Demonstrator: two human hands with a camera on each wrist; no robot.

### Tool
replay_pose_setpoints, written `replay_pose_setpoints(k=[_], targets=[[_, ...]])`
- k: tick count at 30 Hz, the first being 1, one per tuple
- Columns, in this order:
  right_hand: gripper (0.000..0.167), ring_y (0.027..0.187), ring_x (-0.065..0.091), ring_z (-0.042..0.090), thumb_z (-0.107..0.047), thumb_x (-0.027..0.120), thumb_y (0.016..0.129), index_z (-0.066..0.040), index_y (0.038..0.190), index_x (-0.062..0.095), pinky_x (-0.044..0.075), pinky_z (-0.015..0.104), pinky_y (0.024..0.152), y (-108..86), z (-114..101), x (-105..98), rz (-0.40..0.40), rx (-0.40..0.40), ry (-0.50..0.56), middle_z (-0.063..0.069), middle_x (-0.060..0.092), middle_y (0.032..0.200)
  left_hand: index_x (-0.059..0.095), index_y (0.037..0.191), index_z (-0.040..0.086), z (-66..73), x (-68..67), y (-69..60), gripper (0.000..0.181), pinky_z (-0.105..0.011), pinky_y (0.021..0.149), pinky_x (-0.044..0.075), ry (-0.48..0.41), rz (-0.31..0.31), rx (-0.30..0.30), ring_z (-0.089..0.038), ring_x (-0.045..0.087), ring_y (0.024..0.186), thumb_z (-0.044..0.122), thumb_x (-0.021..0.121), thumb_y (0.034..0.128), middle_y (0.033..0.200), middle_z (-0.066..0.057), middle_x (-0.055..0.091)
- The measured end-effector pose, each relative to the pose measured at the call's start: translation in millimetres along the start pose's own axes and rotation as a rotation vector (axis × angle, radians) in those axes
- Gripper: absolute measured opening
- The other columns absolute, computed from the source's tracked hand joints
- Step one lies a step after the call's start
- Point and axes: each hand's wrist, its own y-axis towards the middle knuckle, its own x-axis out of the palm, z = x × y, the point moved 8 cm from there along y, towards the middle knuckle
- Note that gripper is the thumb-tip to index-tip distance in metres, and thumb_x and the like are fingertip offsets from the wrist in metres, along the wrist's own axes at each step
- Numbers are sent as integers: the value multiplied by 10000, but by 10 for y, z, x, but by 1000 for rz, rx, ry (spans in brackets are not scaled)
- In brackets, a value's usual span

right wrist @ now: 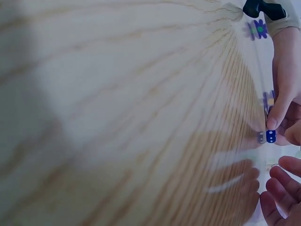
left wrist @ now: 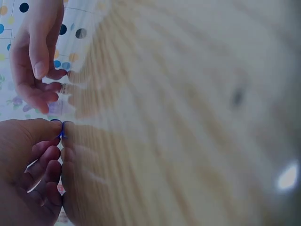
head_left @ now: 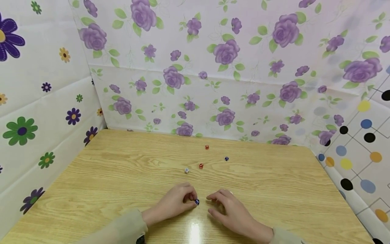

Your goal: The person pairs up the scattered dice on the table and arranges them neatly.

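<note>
My left hand [head_left: 176,200] pinches a dark blue die [head_left: 197,202] between thumb and fingertips, low at the wooden tabletop. In the right wrist view this blue die [right wrist: 271,136] shows white pips on the face turned to the camera. A short gap to the right, my right hand [head_left: 233,213] holds nothing, with its fingers loosely bent towards the die. Just behind its knuckles peeks a small white thing [head_left: 231,192], mostly hidden. Farther off lie a white die [head_left: 187,170] and a red die [head_left: 201,166].
Toward the back of the wooden table [head_left: 122,162] sit another blue die [head_left: 226,158] and another red die [head_left: 207,147]. A purple-flowered sheet [head_left: 195,81] hangs along the back edge, with patterned sheets at both sides. Light glares off the tabletop near the front.
</note>
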Motion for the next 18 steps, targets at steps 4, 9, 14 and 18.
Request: replay_pose_setpoints(k=[4,9,14,18], targets=[[244,904,538,29,-293,716,902,-230,1134,676,488,196,767,23,13,15,-10,16,14,-121,600,1013,681,887,156,16,31,-8,96,-136,681,465,-19,-7,-5,9,550,777,148,768,846,875,68,614],[215,898,556,35,-270,720,901,-222,1107,682,493,205,771,48,-2,41,-13,7,28,-119,608,991,687,887,163,23,60,-11,94,-132,673,456,-16,-2,-10,16,544,773,161,772,848,868,72,610],[180,903,574,32,-270,721,903,-218,1071,685,501,217,779,59,-20,62,-7,-1,39,-119,612,979,687,881,174,32,97,-10,93,-132,678,455,-12,-6,-22,36,527,768,191,774,852,860,86,603],[165,919,571,35,-278,716,907,-223,1061,685,501,222,790,67,-14,84,-15,14,48,-120,610,978,686,875,187,37,111,-6,95,-131,656,436,-15,-5,-43,37,510,741,207,776,851,844,91,600]])
